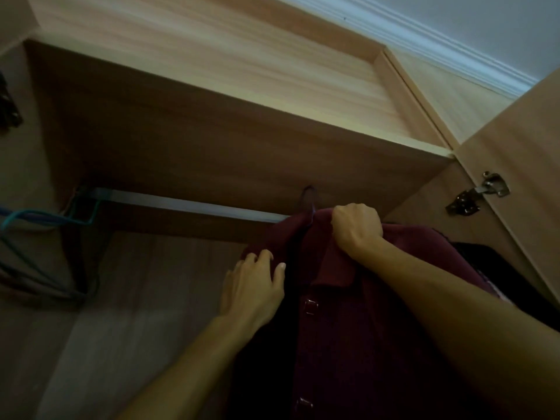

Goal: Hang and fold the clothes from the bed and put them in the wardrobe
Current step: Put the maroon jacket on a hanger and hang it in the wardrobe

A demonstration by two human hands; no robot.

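A maroon button-up shirt (357,313) hangs inside the wooden wardrobe (212,140), its hanger hook (308,197) over the grey rail (188,204). My right hand (356,230) is closed on the shirt's collar and shoulder near the hook. My left hand (253,286) rests on the shirt's left shoulder, fingers curled on the cloth. The hanger's body is hidden under the shirt.
Several empty blue and dark hangers (45,225) bunch at the rail's left end. A dark garment (500,268) hangs to the right of the shirt. The open wardrobe door (521,165) with a metal hinge (478,192) stands at the right.
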